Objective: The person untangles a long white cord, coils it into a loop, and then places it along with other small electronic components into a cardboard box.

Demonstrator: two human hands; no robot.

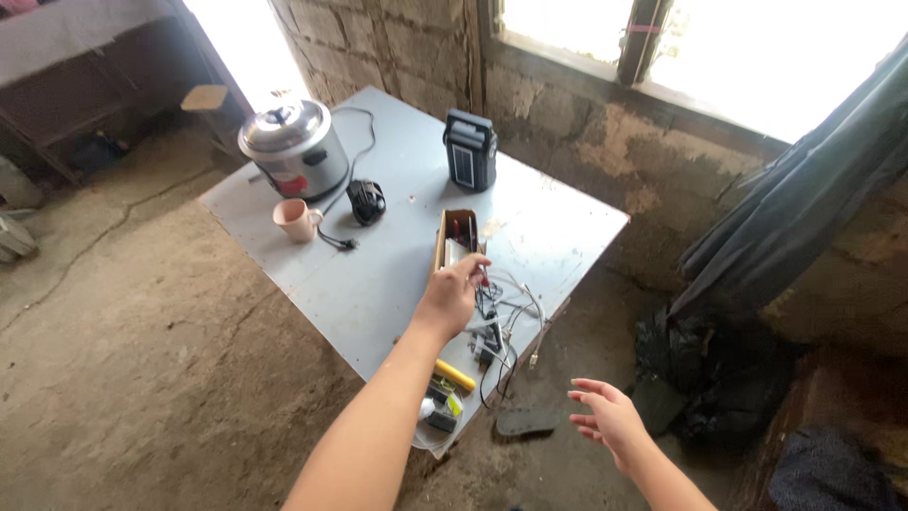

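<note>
Over the grey table (378, 284), left hand (449, 295) pinches something small, unclear; right hand (605, 416) hangs spread, empty.

Daylight from blown-out window (757, 57); dim floor (142, 360); wide-angle edge distortion, slightly soft.

My left arm stretches far forward, bare from the elbow up, the forearm running straight to a level wrist. My left hand (452, 293) is at full reach, back of the hand toward me, fingers curled down and pinched together at the tips. My right hand (605, 416) hangs well behind and to the right of it, lower and nearer my body, palm turned left, fingers spread and loosely bent, gripping nothing.
</note>
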